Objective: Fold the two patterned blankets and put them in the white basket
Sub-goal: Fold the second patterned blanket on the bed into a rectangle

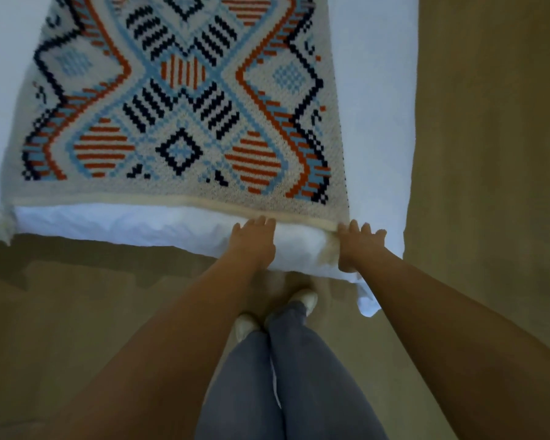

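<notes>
Likely first fold -- left hand (254, 241) fingers together, right hand (358, 244) fingers spread, flat on near hem of cream knitted patterned blanket (178, 100) -- next: pinch hem, lift far

The person wears grey-blue trousers (267, 392) and pale white shoes (245, 325).
</notes>
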`<state>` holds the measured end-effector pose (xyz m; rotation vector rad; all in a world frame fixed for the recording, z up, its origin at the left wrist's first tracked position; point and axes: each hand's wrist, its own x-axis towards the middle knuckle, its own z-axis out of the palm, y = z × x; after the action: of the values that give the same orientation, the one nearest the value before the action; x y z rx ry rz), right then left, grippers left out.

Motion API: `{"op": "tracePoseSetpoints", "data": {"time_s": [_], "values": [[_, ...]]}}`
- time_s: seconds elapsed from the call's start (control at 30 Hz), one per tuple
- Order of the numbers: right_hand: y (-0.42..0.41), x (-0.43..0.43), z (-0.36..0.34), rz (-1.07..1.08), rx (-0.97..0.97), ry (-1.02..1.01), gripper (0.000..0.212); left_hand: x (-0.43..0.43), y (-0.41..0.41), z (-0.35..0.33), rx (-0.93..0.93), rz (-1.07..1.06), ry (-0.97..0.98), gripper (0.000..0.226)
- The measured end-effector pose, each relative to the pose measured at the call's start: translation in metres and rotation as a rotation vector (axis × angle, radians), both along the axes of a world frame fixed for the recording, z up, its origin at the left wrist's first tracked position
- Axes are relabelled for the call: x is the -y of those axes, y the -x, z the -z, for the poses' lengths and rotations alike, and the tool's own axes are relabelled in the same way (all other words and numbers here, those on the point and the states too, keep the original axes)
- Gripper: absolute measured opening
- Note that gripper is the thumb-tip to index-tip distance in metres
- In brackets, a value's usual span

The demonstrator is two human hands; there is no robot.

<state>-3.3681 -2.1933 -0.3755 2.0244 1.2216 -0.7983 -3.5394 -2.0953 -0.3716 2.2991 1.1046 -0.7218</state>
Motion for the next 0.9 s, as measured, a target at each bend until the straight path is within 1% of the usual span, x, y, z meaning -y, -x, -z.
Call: {"op": "tracePoseSetpoints", "data": {"time_s": [0.1,0.23,0.33,0.4,0.5,0.6,0.73,0.83,0.9], "values": [[0.000,0.010,-0.022,0.020,-0.056,-0.056,0.072,0.000,-0.005,-0.027,-0.007,0.058,-0.058,0.053],[-0.020,0.016,-0.065,-0.016,-0.095,-0.255,0.045,0.005,-0.040,-0.074,0.025,0.119,-0.140,0.044],[-0.047,0.016,-0.096,-0.062,-0.130,-0.367,0.035,0.009,-0.075,-0.107,0.066,0.104,-0.209,0.031],[-0.071,0.016,-0.120,-0.130,-0.141,-0.435,0.030,0.012,-0.100,-0.130,0.070,0.051,-0.264,0.024],[-0.108,0.015,-0.150,-0.238,-0.178,-0.500,0.029,0.016,-0.134,-0.155,0.041,-0.072,-0.308,0.023],[-0.146,0.013,-0.174,-0.332,-0.191,-0.580,0.027,0.020,-0.171,-0.175,0.029,-0.161,-0.312,0.023],[-0.196,-0.004,-0.203,-0.423,-0.191,-0.613,0.032,0.015,-0.215,-0.202,0.047,-0.239,-0.367,0.036],[-0.225,-0.030,-0.212,-0.470,-0.189,-0.641,0.031,-0.005,-0.238,-0.214,0.020,-0.304,-0.393,0.044],[-0.243,-0.050,-0.213,-0.489,-0.175,-0.645,0.032,-0.024,-0.253,-0.217,0.036,-0.330,-0.403,0.048]]}}
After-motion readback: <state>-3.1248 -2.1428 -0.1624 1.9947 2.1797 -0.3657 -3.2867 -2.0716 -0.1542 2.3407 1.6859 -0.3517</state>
